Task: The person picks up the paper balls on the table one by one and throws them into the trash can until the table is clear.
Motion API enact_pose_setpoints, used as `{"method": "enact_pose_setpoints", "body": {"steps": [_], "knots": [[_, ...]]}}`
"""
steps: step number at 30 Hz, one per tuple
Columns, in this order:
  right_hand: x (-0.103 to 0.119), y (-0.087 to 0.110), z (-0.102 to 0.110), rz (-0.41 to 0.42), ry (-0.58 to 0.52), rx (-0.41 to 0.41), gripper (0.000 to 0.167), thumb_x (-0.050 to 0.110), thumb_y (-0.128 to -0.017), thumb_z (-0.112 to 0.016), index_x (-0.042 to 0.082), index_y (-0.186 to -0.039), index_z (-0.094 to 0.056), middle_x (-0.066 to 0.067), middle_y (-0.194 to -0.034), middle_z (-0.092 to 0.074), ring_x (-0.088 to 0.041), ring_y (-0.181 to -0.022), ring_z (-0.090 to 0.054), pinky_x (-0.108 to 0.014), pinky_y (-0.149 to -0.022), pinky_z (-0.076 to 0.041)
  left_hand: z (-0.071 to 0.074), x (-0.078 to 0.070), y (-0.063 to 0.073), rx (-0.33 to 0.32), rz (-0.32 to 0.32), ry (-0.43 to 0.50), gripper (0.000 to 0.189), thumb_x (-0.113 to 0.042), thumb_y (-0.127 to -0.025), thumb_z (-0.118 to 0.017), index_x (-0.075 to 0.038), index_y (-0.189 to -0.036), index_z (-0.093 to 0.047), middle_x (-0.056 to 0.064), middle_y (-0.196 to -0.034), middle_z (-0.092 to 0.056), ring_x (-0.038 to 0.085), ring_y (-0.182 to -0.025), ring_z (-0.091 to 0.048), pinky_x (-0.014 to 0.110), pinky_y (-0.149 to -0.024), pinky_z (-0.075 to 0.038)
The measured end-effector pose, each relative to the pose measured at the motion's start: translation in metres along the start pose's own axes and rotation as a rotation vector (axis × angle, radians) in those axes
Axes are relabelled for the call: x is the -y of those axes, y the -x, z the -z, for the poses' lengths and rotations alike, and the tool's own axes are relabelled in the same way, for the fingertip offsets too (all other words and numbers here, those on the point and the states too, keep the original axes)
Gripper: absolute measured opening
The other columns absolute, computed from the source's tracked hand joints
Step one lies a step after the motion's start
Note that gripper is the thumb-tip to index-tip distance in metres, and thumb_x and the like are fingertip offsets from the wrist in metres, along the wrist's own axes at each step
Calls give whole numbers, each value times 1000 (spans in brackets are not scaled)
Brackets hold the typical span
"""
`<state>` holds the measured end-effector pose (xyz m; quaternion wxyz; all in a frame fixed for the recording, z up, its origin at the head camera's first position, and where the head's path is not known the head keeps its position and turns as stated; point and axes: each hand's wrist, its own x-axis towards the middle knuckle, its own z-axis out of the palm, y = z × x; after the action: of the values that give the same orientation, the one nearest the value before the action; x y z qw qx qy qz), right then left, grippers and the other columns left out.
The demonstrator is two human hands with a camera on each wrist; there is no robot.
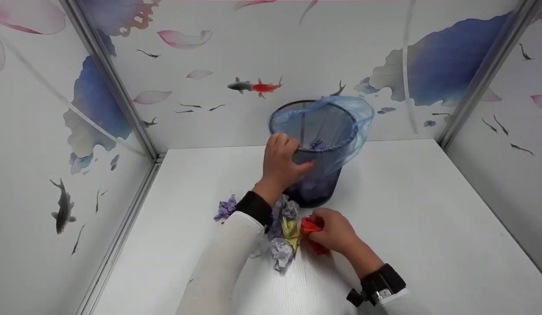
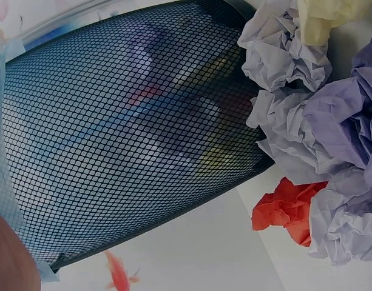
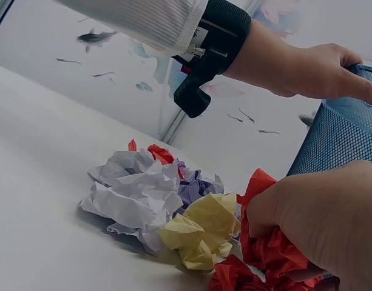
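Observation:
My left hand [image 1: 282,164] grips the near left rim of a black mesh wastebasket [image 1: 312,194], which is lined with a thin blue plastic bag [image 1: 360,120] folded over the rim. Through the mesh in the left wrist view, several crumpled papers show inside. Low in front of the basket, my right hand [image 1: 334,229] pinches a red crumpled paper [image 3: 264,242] between thumb and fingers. Another red crumpled paper [image 3: 237,277] lies just under it. Beside them are a yellow crumpled paper [image 1: 291,232] and a whitish crumpled paper [image 1: 282,253].
Left of the pile lies a purple crumpled paper [image 1: 227,208], partly behind my left forearm. More red paper [image 2: 289,209] shows among the whitish balls. The white table [image 1: 406,210] meets printed walls [image 1: 201,118] at the back and both sides.

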<state>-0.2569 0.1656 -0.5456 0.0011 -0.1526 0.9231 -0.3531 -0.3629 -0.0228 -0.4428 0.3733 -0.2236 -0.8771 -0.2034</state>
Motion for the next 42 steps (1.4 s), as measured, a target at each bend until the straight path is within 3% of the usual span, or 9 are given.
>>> {"method": "enact_pose_setpoints", "body": {"steps": [13,25,31,42], "knots": [[1,0,11,6,-112,-45,27,10,-76,-77,22,-95,-62,1,-87,-63,-16,-77,-56,-31,-66,-48,-1,0,1,-10,-7,1,58,-62,-75,-83,-13,-91,-56,6,-88,-40,24,-94,-41,39,-86,-33],[10,-2,35,63,-130,-1,24,11,-79,-79,21,-92,-61,0,-89,-63,-19,-75,-58,-29,-63,-51,0,2,2,-15,-6,-25,58,-64,-76,-81,-13,-91,-57,5,-88,-36,24,-92,-39,40,-87,-32],[18,-5,59,144,-99,24,23,12,-81,-79,21,-90,-60,2,-87,-62,-19,-71,-58,-28,-61,-50,-2,2,2,-25,-20,-30,58,-64,-76,-81,-13,-91,-57,4,-88,-36,24,-93,-39,39,-86,-32],[47,-19,114,290,80,18,23,10,-79,-79,19,-89,-60,2,-83,-59,-16,-73,-54,-28,-61,-49,-2,1,1,-28,-26,-12,58,-62,-77,-81,-11,-90,-55,6,-88,-39,24,-92,-40,39,-86,-33]]}}
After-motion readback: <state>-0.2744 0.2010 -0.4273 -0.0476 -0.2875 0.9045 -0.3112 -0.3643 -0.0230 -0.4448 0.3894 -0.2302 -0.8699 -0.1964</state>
